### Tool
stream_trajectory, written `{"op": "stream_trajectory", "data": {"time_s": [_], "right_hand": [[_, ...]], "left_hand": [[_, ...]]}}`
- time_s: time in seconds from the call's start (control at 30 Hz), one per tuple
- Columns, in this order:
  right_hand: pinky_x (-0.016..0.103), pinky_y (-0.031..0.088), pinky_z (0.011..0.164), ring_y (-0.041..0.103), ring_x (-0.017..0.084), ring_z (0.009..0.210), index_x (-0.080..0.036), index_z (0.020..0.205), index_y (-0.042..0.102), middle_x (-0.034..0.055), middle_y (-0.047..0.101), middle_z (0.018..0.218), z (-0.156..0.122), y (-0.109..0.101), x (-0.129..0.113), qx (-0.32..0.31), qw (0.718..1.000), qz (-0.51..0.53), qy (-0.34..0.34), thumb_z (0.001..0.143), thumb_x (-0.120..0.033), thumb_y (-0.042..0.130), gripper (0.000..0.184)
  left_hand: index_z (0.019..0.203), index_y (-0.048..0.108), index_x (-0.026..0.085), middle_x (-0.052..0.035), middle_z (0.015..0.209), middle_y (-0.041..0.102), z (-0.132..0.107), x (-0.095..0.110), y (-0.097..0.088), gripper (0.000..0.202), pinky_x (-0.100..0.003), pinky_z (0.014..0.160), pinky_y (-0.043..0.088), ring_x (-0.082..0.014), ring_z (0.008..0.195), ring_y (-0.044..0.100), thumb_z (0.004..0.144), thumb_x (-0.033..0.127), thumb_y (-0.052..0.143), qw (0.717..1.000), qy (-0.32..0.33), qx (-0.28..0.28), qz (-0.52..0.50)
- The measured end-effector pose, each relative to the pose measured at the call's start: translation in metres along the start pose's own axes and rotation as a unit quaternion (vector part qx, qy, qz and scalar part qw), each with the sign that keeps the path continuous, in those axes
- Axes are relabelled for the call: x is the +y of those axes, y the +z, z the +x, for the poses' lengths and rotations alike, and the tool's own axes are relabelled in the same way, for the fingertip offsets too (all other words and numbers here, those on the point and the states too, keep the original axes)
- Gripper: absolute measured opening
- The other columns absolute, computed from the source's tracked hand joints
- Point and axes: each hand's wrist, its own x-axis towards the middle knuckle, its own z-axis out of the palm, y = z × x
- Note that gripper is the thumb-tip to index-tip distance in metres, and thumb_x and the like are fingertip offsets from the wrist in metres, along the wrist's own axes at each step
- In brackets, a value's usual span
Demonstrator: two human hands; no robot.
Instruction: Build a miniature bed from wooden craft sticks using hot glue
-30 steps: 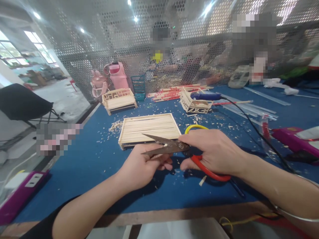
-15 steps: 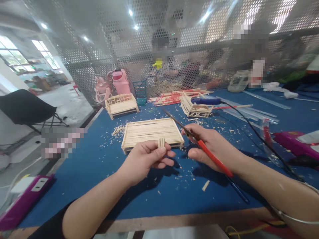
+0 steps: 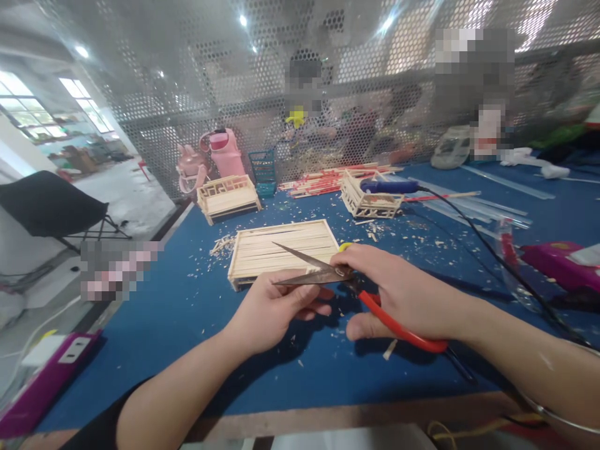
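Note:
My left hand [image 3: 269, 309] pinches a few short wooden stick pieces [image 3: 313, 270] between thumb and fingers; they are mostly hidden behind the scissors. In my right hand [image 3: 407, 284] are red-handled scissors [image 3: 344, 273], their dark blades spread apart and pointing left. The lower blade crosses in front of my left fingertips, close to the stick pieces; whether it touches them I cannot tell. Just behind both hands lies a flat panel of wooden sticks [image 3: 262, 250] with a raised rim. A small wood scrap [image 3: 389, 350] rests on the blue tabletop below my right hand.
A small stick-built bench [image 3: 229, 197] and a stick frame [image 3: 370, 203] with a blue glue gun [image 3: 389, 187] on it stand farther back. Red-and-pale sticks [image 3: 328, 181] are piled near the perforated metal screen [image 3: 187, 94]. A black cord [image 3: 469, 225] runs along the right.
The scissors in my right hand have swung left and down, their blades spreading, and now overlap my left fingertips. My left hand has stayed nearly in place, still pinching the stick pieces.

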Motion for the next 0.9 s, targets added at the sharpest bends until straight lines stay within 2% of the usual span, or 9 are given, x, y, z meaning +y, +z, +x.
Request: {"op": "stream_trajectory", "data": {"time_s": [0.2,0.37,0.5,0.67,0.9], "right_hand": [[0.040,0.049,0.081,0.060,0.026,0.093,-0.016,0.109,0.055,0.0125,0.063,0.105,-0.0009,0.0005,-0.0002,0.007,1.000,0.007,-0.017,0.060,-0.072,0.065,0.075],[0.043,0.048,0.082,0.058,0.027,0.094,-0.015,0.108,0.056,0.0142,0.062,0.103,-0.0002,0.0009,-0.0007,0.026,0.999,-0.020,-0.044,0.063,-0.073,0.061,0.074],[0.044,0.048,0.083,0.058,0.028,0.095,-0.015,0.109,0.057,0.0145,0.062,0.102,-0.0002,0.0005,-0.0006,0.027,0.997,-0.031,-0.058,0.064,-0.074,0.060,0.075],[0.046,0.048,0.084,0.058,0.030,0.098,-0.016,0.113,0.056,0.0153,0.061,0.105,-0.0011,0.0005,-0.0008,0.025,0.997,-0.030,-0.061,0.064,-0.073,0.060,0.075],[0.042,0.048,0.083,0.058,0.029,0.095,-0.012,0.110,0.056,0.0164,0.061,0.102,-0.0010,0.0025,0.0011,0.041,0.995,-0.050,-0.078,0.064,-0.075,0.058,0.078]], "left_hand": [[0.088,0.071,0.017,-0.0077,0.085,0.074,-0.0019,0.0004,0.0002,0.036,-0.026,0.061,0.053,-0.0185,0.071,0.070,0.070,0.048,0.069,0.997,0.050,0.010,0.049],[0.082,0.071,0.016,-0.0063,0.080,0.074,-0.0029,0.0038,-0.0007,0.026,-0.025,0.061,0.053,-0.0179,0.070,0.069,0.072,0.040,0.068,0.997,0.048,-0.005,0.064],[0.079,0.073,0.018,-0.0036,0.073,0.072,-0.0018,0.0056,-0.0003,0.016,-0.024,0.061,0.052,-0.0163,0.068,0.067,0.074,0.031,0.065,0.993,0.068,0.010,0.099],[0.077,0.074,0.019,-0.0027,0.070,0.072,-0.0006,0.0045,-0.0010,0.015,-0.024,0.062,0.050,-0.0161,0.068,0.064,0.075,0.024,0.060,0.983,0.105,0.025,0.147],[0.076,0.074,0.019,-0.0017,0.071,0.072,-0.0018,0.0071,-0.0018,0.017,-0.023,0.064,0.050,-0.0144,0.067,0.063,0.074,0.018,0.057,0.975,0.137,0.015,0.173]]}}
